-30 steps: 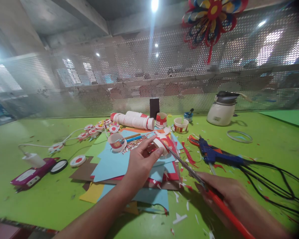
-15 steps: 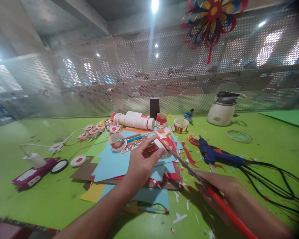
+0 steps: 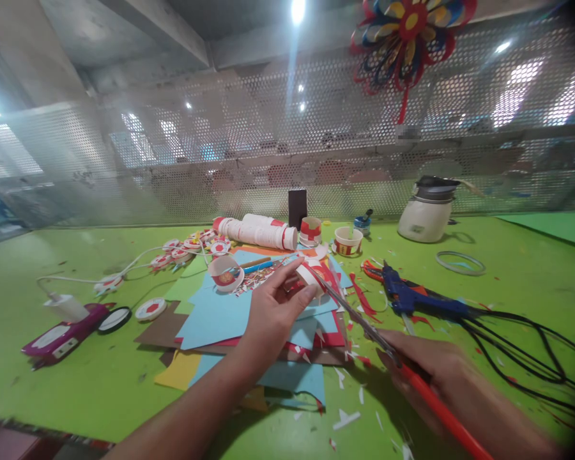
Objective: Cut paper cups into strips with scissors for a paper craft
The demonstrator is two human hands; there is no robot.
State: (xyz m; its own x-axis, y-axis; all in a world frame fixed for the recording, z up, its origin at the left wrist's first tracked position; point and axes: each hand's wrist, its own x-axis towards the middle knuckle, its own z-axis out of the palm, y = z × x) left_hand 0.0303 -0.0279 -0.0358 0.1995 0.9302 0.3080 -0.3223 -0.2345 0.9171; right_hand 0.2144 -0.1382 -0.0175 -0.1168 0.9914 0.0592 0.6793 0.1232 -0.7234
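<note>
Near left of the counter [image 3: 67, 396]: bare green surface, passable. Centre: stacked coloured paper sheets [image 3: 220, 316] with a cut paper cup [image 3: 225, 273] on top block low passage. Far centre: a row of stacked cups [image 3: 256, 232] and a dark upright block [image 3: 297, 207]. Right: glue gun [image 3: 412, 297] and black cables [image 3: 522, 348] trail across the surface. Far right, around the white pot [image 3: 426, 214] and ring [image 3: 460, 262], open room. A perforated screen [image 3: 172, 160] closes the far side.
</note>
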